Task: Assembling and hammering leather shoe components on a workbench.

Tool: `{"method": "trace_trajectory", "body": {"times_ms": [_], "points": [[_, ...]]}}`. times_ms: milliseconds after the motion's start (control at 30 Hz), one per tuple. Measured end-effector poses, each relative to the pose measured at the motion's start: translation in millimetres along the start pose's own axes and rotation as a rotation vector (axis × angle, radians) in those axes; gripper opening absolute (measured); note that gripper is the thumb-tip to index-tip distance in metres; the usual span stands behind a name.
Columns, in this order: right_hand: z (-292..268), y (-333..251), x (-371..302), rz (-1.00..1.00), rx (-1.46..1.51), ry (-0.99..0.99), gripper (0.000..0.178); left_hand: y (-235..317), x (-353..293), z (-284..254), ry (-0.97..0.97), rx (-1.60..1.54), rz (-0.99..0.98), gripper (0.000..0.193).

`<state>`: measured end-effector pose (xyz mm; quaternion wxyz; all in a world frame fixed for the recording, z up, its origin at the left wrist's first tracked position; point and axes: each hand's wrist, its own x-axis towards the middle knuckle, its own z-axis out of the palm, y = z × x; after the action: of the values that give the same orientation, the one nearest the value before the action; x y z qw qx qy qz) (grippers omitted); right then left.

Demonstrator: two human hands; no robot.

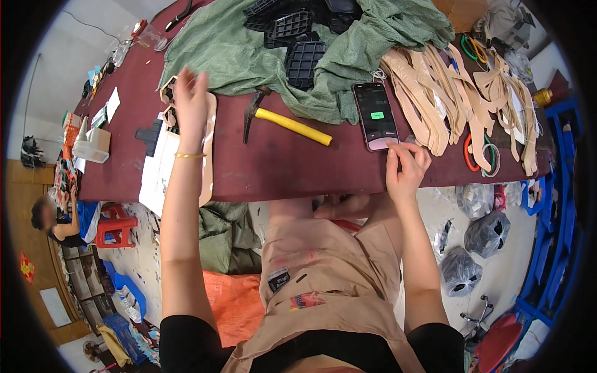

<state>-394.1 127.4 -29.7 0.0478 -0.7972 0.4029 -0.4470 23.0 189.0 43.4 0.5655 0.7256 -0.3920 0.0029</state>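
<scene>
My left hand [190, 102], a little smeared by motion, is raised over the left part of the table with its fingers stretched out. Nothing shows in it. Beneath and beside it lie beige strap pieces [209, 143] with black parts, a white sheet [155, 177] and a black plastic piece [148, 135]. At the table's near edge, the index finger of my right hand [408, 166] reaches the bottom of a phone [375, 112] with a lit screen. The phone lies on the table; my thumb hangs apart from the index finger. Between my hands rests a hammer [292, 126] with a yellow handle.
Black ridged pads [305, 65] lie on a green woven sheet [233, 50]. Beige straps [429, 99] are heaped at right, near scissors [474, 50]. A white bottle [92, 146] stands at left. Below are a red stool [115, 227] and filled plastic bags [487, 234]. Another person [59, 227] sits far left.
</scene>
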Motion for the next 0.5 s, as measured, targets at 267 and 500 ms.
{"method": "trace_trajectory", "body": {"times_ms": [267,500], "points": [[1.7,0.3,-3.1,-0.021,-0.038,-0.044,0.017,45.7,35.4,168.9,-0.386,0.536,0.258,0.043],[1.3,3.0,-3.8,-0.021,-0.062,-0.04,0.017,66.1,-22.2,156.3,-0.252,0.179,0.423,0.029]]}}
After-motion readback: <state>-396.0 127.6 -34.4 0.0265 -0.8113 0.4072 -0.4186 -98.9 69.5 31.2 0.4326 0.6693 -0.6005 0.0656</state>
